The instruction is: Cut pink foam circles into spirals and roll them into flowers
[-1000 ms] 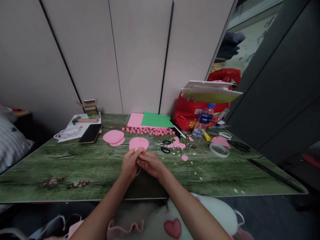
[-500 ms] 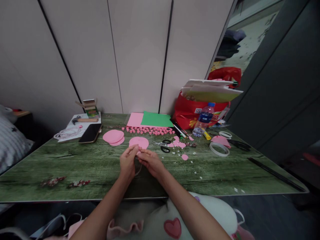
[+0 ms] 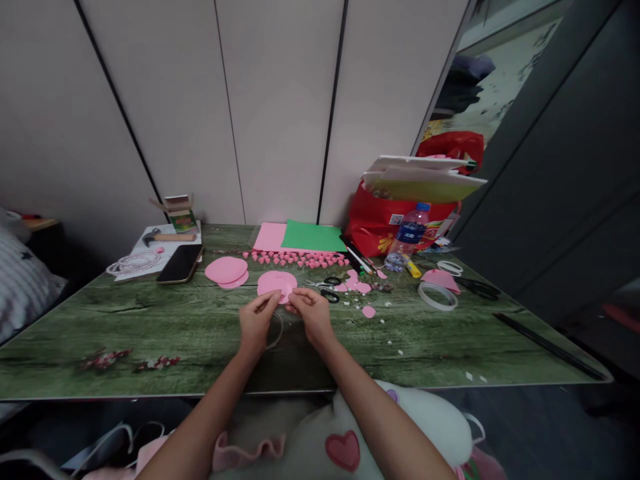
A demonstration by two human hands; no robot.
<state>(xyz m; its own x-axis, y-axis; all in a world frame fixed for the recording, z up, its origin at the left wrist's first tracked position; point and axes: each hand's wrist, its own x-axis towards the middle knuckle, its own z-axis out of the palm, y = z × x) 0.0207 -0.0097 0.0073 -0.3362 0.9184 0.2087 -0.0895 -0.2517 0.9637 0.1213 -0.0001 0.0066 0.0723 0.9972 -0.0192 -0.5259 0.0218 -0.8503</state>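
My left hand [image 3: 256, 321] and my right hand [image 3: 312, 315] are raised over the middle of the table, fingertips pinched. A small pink paper piece [image 3: 284, 293] shows between them, its outline hard to separate from the pink paper behind. Just beyond the fingers lie round pink paper cutouts [image 3: 270, 279]. Partly hidden by my left hand, a pale ring [image 3: 276, 333] rests on the table. Black-handled scissors [image 3: 330, 295] lie right of my right hand, among pink petal-shaped scraps [image 3: 363, 288]. More pink paper discs [image 3: 227, 270] are stacked to the left.
Rows of small pink pieces [image 3: 300, 259] lie before the green sheet [image 3: 313, 235]. A water bottle [image 3: 409, 237] stands by the red bag [image 3: 370, 223]. A white tape roll [image 3: 437, 297] is at right; a phone [image 3: 180, 264] and hammer [image 3: 173, 237] are at left.
My hands have drawn slightly apart, my right hand shifting right. More of the pink paper between and behind them shows, and the pale ring is more visible.
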